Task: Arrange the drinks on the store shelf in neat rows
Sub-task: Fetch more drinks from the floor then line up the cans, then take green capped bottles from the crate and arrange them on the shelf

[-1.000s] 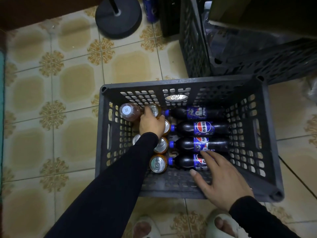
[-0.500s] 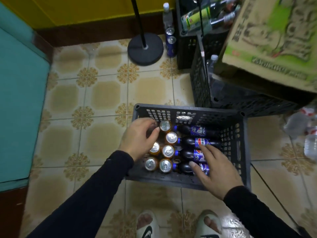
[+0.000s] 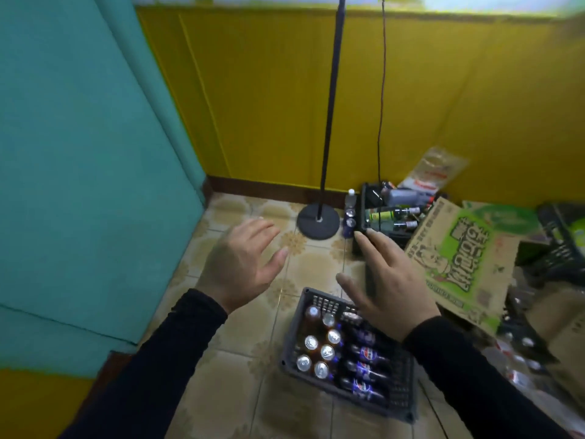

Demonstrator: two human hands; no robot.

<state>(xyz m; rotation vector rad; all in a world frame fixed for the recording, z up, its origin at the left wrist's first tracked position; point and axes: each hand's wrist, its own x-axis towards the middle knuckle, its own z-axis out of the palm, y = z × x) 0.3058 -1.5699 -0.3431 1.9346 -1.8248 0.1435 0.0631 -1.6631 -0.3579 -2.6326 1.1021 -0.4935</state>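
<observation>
Four cola bottles (image 3: pixel 364 364) and several cans (image 3: pixel 319 353) lie in our grey crate (image 3: pixel 402 397) on the floor; our left hand (image 3: pixel 240 264) and right hand (image 3: pixel 389 286) hover above, fingers spread, empty. Next, we judge, grasp a drink; no shelf is in view.

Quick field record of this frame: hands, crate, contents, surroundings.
left hand: open, holds nothing, raised above floor
right hand: open, holds nothing, raised above crate
crate: grey, on tiled floor
cans: upright, crate's left side
cola bottles: lying flat, crate's right side
cardboard box: green print, right of hands
stand base: by yellow wall
</observation>
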